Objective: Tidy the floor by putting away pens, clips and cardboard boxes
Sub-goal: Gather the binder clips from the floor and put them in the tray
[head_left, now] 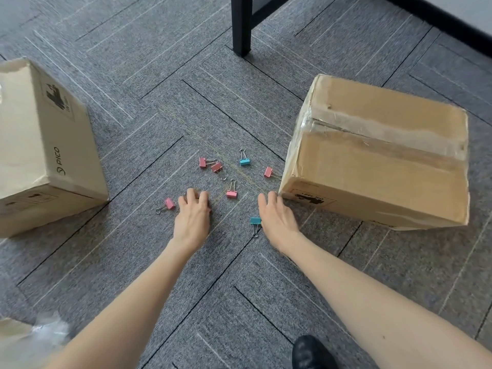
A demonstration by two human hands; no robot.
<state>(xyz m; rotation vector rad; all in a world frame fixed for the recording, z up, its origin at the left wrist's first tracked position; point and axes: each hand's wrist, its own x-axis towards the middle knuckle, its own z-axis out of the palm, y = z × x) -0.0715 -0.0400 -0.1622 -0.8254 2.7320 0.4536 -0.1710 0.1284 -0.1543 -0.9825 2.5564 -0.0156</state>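
Observation:
Several small binder clips lie scattered on the grey carpet between two cardboard boxes. A pink clip (168, 204) lies just left of my left hand (193, 214), whose fingers curl down onto the carpet; whether they cover anything is hidden. Another pink clip (231, 192) lies just beyond it to the right. My right hand (277, 215) rests palm down beside a blue clip (255, 222) at its left edge. More pink clips (217, 167) and a blue clip (244, 161) lie farther out. The right box (378, 166) almost touches my right fingertips. The left box (40, 145) stands apart. No pens are visible.
A black table leg (241, 25) stands on the carpet beyond the clips. A dark baseboard runs along the wall at the top right. Crumpled clear plastic and cardboard (29, 334) lie at the bottom left. A black shoe (311, 352) shows at the bottom edge.

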